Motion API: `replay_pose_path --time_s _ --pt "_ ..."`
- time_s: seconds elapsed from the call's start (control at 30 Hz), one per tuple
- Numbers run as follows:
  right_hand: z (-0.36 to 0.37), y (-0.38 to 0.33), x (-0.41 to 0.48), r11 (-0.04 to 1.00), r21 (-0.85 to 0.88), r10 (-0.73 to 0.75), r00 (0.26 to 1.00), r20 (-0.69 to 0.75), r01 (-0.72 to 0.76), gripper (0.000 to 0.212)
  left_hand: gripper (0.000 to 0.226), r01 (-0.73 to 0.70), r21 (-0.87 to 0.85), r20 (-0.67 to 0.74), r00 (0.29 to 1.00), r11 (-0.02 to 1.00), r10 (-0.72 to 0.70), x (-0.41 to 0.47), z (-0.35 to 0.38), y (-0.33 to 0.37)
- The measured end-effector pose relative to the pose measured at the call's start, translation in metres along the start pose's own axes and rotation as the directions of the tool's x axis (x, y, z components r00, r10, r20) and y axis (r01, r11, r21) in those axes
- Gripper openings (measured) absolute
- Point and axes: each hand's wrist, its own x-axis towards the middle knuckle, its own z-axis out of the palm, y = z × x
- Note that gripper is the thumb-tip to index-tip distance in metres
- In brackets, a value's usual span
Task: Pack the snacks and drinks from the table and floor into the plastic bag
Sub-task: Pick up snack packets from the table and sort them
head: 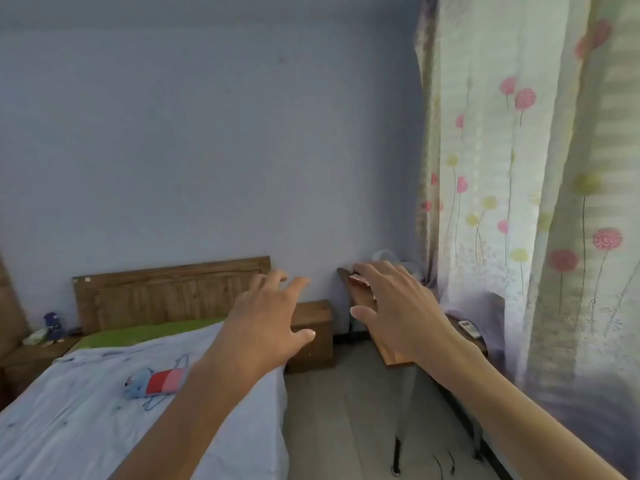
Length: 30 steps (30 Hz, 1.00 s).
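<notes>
Both of my arms reach forward at chest height. My left hand [268, 318] hangs over the corner of the bed, fingers spread, holding nothing. My right hand [394, 306] is also empty with fingers apart, in front of a narrow wooden table [360, 294] along the curtain. At the table's far end a reddish snack packet [358, 280] peeks out behind my fingers, and a pale clear plastic bag [384, 255] shows above them. Most of the tabletop is hidden by my right hand and forearm.
A bed [86, 393] with a light blue sheet, a soft toy [156, 381] and a wooden headboard [169, 292] fills the left. A small nightstand [313, 336] stands between bed and table. A flowered curtain [519, 202] hangs at right, a remote [469, 328] beside it. Grey floor [339, 410] runs between.
</notes>
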Motion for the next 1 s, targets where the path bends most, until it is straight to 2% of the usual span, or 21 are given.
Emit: replay_pose_path --time_s 0.07,0.17,0.3,0.47,0.53,0.6,0.7,0.83,1.0 --pt "0.014 0.011 0.01 1.0 -0.009 0.011 0.993 0.113 -0.01 0.07 0.085 0.014 -0.079 0.106 0.994 0.997 -0.006 0.014 0.016 0.0" --pt "0.042 0.037 0.029 0.999 -0.037 0.006 0.97 0.242 0.003 0.066 0.084 0.051 -0.108 0.224 0.974 0.993 -0.026 0.038 0.046 -0.001" --pt "0.074 0.073 0.062 0.997 -0.054 -0.027 0.947 0.321 0.047 0.058 0.083 0.062 -0.037 0.249 0.967 0.997 -0.051 0.084 0.08 0.002" --pt "0.11 0.136 0.108 0.997 -0.052 -0.031 0.922 0.387 0.055 0.047 0.081 0.041 -0.039 0.282 0.959 0.998 -0.028 0.157 0.116 0.011" --pt "0.117 0.157 0.129 0.997 -0.064 -0.018 0.917 0.4 0.047 0.047 0.079 0.047 -0.056 0.245 0.969 0.997 -0.032 0.184 0.124 0.016" --pt "0.121 0.174 0.152 0.996 -0.076 -0.021 0.924 0.383 0.055 0.046 0.073 0.055 -0.071 0.11 0.993 0.996 -0.047 0.21 0.132 0.02" --pt "0.123 0.189 0.182 0.996 -0.075 -0.024 0.943 0.331 0.052 0.044 0.065 0.098 -0.09 -0.065 0.992 0.991 -0.104 0.244 0.139 0.022" --pt "0.141 0.202 0.22 0.989 -0.106 -0.069 0.948 0.312 0.107 0.047 0.065 0.109 -0.111 -0.105 0.987 0.988 -0.12 0.284 0.156 0.01" --pt "0.184 0.208 0.273 0.991 -0.114 -0.05 0.975 0.217 0.076 0.054 0.063 0.11 -0.119 -0.065 0.991 0.987 -0.118 0.34 0.199 -0.024"
